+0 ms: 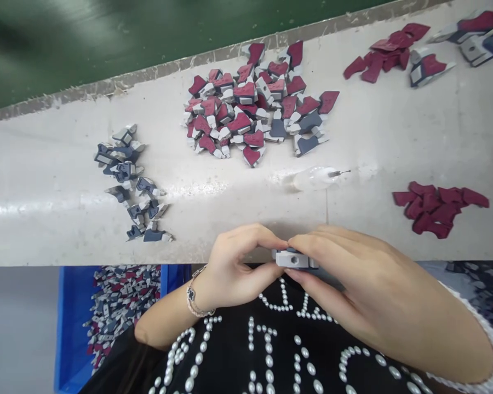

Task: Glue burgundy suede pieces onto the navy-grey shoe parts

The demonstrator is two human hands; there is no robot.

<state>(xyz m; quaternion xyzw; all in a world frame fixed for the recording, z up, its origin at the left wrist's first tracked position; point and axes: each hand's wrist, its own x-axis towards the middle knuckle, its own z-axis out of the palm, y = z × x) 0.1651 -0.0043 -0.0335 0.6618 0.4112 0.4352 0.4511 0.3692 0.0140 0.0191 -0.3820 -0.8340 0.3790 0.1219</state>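
Between my two hands, at the table's near edge, is a small grey-and-navy plastic part [292, 259] with a round hole in its pale side. My left hand [242, 265] pinches its left end between thumb and index finger. From the right, my right hand [365, 290] grips it the same way, fingertips above and thumb below. The part's far face is hidden by my fingers. Beyond my hands lies a white glue bottle [314, 179] with a thin metal tip pointing right.
Red-faced parts lie in a large pile [246, 106] further back. Navy-and-grey parts [125, 172] are scattered at left. Loose dark red pieces [435, 205] sit at right, with more red pieces [384, 54] behind. A blue bin [68, 328] full of parts stands below the edge.
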